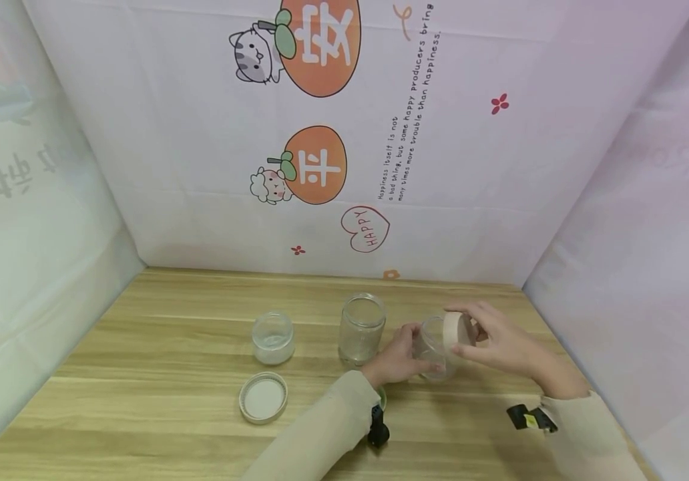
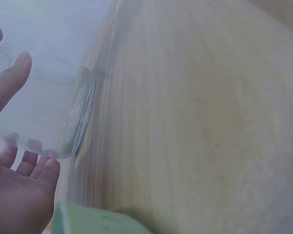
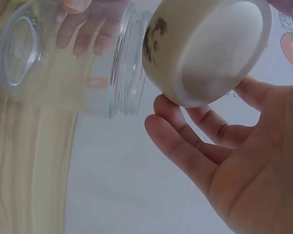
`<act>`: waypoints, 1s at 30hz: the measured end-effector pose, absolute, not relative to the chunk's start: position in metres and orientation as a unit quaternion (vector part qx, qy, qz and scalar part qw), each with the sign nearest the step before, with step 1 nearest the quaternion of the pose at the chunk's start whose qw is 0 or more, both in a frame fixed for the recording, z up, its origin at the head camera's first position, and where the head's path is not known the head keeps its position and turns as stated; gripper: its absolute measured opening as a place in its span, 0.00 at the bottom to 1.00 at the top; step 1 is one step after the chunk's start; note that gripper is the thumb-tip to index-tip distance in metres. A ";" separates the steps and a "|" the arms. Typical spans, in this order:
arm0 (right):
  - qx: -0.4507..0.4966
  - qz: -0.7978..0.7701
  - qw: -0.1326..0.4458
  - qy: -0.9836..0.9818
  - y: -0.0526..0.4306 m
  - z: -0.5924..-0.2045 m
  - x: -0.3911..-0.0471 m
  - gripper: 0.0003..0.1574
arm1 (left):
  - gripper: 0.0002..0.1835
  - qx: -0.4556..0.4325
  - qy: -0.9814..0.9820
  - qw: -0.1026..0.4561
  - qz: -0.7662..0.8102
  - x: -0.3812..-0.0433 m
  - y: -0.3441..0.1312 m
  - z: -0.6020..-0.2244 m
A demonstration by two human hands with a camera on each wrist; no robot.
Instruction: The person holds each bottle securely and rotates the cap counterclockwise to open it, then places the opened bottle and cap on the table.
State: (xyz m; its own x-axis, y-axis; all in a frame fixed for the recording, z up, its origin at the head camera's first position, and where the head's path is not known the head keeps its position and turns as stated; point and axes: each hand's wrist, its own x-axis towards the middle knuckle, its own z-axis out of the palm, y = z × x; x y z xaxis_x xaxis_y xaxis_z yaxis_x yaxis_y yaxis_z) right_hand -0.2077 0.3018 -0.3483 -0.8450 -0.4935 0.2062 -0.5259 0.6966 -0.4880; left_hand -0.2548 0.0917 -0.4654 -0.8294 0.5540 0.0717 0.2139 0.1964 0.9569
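My left hand (image 1: 397, 357) grips a clear glass jar (image 3: 53, 83) around its body, thumb on one side and fingers on the other. The jar is tilted, its threaded neck toward my right hand (image 1: 503, 339). Between thumb and fingers, that right hand holds a cream lid (image 3: 219, 53) with dark markings on its side. The lid sits right at the jar's mouth, slightly askew to it, and the threads still show in the right wrist view. In the left wrist view, my left fingertips press the lower side of the glass.
A taller open glass jar (image 1: 361, 334) stands left of my left hand. Farther left is a short glass jar (image 1: 273, 341), with a loose round lid (image 1: 263, 399) in front. A pale green object (image 2: 100, 222) lies under my left wrist, mostly hidden. Fabric walls (image 1: 200, 220) enclose the wooden table (image 1: 158, 334).
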 end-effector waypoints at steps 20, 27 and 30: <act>0.266 0.310 0.007 -0.913 0.316 -0.356 -0.175 0.37 | 0.48 0.241 0.789 0.143 0.547 -0.253 0.092 -0.463; 0.284 0.272 0.028 -0.919 0.320 -0.373 -0.161 0.32 | 0.48 0.245 0.799 0.133 0.533 -0.252 0.092 -0.463; 0.280 0.260 0.026 -0.924 0.323 -0.383 -0.157 0.32 | 0.48 0.243 0.805 0.134 0.524 -0.251 0.091 -0.461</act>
State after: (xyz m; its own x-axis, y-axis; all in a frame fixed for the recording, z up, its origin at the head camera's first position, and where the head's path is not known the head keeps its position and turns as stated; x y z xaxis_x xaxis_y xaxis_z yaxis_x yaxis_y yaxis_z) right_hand -0.1571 0.3227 -0.3828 -0.8414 -0.5042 0.1946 -0.5317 0.7076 -0.4655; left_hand -0.2510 0.0914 -0.4607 -0.8464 0.5311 0.0394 0.2508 0.3322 0.9093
